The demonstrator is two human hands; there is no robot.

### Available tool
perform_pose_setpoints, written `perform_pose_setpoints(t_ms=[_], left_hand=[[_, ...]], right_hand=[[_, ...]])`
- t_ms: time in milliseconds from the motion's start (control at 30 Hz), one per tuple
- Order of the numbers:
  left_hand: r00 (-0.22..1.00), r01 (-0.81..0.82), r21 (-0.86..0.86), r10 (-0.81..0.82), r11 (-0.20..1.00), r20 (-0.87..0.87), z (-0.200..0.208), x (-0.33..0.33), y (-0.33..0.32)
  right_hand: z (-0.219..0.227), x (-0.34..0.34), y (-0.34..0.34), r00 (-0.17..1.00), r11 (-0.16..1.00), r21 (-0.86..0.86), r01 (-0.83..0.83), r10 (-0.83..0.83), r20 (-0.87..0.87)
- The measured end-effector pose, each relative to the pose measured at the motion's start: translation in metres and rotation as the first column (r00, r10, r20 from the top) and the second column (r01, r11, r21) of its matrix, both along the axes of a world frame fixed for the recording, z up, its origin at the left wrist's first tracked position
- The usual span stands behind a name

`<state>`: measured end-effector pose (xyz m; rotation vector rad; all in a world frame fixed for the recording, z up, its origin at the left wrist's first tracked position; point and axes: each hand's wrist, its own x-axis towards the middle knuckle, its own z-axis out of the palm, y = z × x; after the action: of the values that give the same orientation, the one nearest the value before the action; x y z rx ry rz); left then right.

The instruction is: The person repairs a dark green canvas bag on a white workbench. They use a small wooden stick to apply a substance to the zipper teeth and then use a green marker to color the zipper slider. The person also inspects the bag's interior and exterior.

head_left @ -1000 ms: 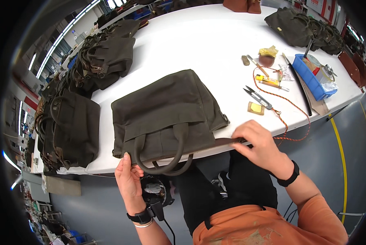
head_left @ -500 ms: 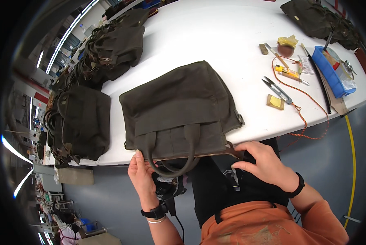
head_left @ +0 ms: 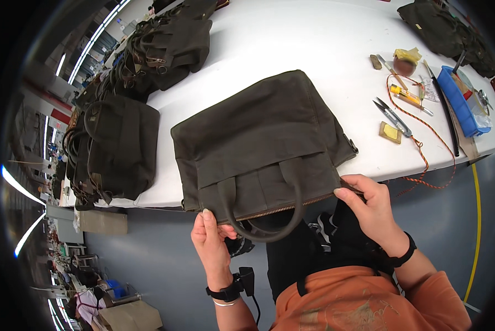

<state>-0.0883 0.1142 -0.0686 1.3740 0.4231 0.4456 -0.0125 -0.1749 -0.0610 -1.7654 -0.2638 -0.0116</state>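
Observation:
A dark olive handbag point(head_left: 258, 135) lies on its side on the white table, its zippered opening toward me and hanging over the front edge. Two rounded handles drop past the zip point(head_left: 280, 211). My left hand point(head_left: 210, 237) pinches the bag's near left corner, thumb on top and fingers beneath. At the other end of the zip, my right hand point(head_left: 369, 207) grips the right corner between thumb and fingers. Between both hands the zip edge runs fairly straight.
More dark bags point(head_left: 120, 149) line the table's left side, and others point(head_left: 446, 33) lie far right. Thread snips point(head_left: 394, 117) on an orange cord, a yellow block point(head_left: 390, 133), a yellow-handled knife point(head_left: 405, 94) and a blue bin point(head_left: 464, 102) sit at the right.
My right hand has closed on the right end of the zip, which was beside its spread fingers before. In the picture, the bag and both hands have shifted right.

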Motion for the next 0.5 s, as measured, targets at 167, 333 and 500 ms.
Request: perform_pose_setpoints(t_ms=[167, 333, 500], left_hand=[[0.993, -0.034, -0.269, 0.063, 0.962, 0.100, -0.012, 0.001, -0.028], [0.963, 0.254, -0.500, -0.167, 0.828, 0.211, -0.031, -0.005, -0.051], [0.904, 0.421, -0.639, -0.242, 0.644, 0.352, -0.022, 0.007, -0.079]], right_hand=[[-0.011, -0.004, 0.000, 0.996, 0.994, 0.083, 0.078, -0.074, -0.050], [-0.015, -0.003, 0.004, 0.993, 0.989, 0.098, 0.114, -0.111, -0.031], [-0.008, -0.003, 0.003, 0.978, 0.975, -0.145, 0.171, -0.149, 0.149]])
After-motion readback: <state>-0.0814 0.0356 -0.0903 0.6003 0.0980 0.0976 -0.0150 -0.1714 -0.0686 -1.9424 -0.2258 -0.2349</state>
